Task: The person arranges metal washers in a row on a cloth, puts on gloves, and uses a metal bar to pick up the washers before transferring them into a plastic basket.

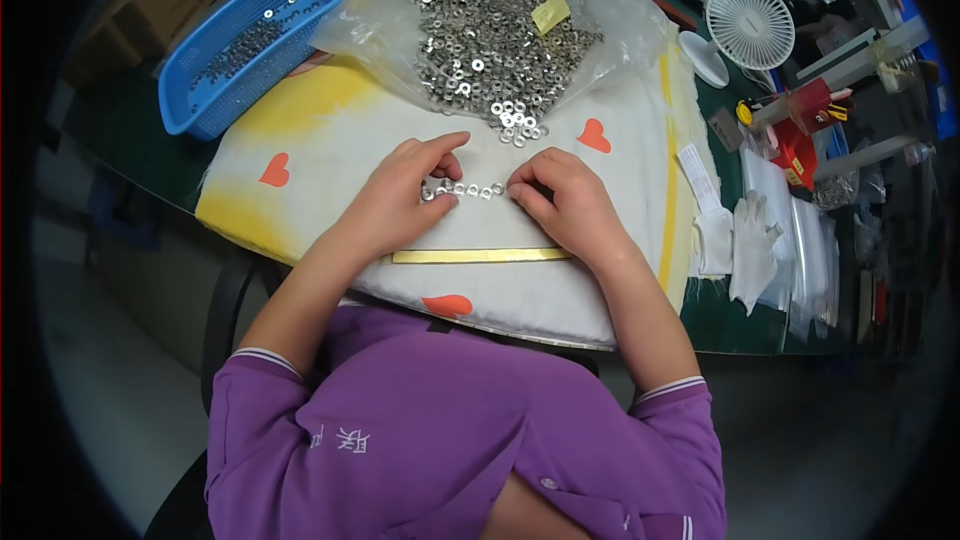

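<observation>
A short row of small shiny metal washers (473, 191) lies on the white cloth between my two hands. My left hand (405, 190) is at the row's left end, thumb and forefinger apart, with the thumb tip against the washers there. At the right end, my right hand (568, 192) has its fingers curled in and the fingertips close together beside the last washer; whatever is between them is hidden. Beyond the hands, a clear plastic bag (625, 35) lies open with a large heap of similar washers (490, 40), some spilling toward me.
A blue plastic basket (178, 105) with small metal parts stands at the back left. A yellow strip (480, 256) lies nearer me. To the right are a white fan (750, 25), white gloves (752, 250), plastic bags (812, 260) and a red holder (792, 152).
</observation>
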A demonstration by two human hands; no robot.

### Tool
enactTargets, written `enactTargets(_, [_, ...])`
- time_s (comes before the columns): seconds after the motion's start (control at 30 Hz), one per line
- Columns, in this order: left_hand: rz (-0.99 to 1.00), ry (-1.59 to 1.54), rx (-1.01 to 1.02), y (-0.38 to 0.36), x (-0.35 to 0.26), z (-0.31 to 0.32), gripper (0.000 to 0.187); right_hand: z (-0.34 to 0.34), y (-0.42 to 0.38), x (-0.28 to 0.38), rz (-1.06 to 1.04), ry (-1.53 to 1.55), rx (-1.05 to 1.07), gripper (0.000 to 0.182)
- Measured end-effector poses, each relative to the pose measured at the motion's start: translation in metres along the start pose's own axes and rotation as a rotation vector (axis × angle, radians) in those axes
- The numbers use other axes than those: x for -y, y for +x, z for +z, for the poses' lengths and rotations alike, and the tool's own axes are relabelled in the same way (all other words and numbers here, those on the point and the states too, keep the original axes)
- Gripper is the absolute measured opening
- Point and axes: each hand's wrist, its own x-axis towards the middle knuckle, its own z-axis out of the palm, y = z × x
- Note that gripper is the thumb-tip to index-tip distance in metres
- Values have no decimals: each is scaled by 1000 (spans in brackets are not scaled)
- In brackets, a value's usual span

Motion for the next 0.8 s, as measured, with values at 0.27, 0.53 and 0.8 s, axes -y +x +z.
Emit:
enactTargets(0.27, [-25, -57, -50, -7, 5, -5, 61, 7, 4, 0, 108, 27, -77, 10])
enactTargets(0.53, [-66, 11, -21, -5, -2, -8, 56, 4, 0, 3, 2, 25, -12, 14])
enactTargets(0.8, [89, 184, -46, 1, 13, 0, 42, 4, 0, 10, -81, 59, 73, 37])
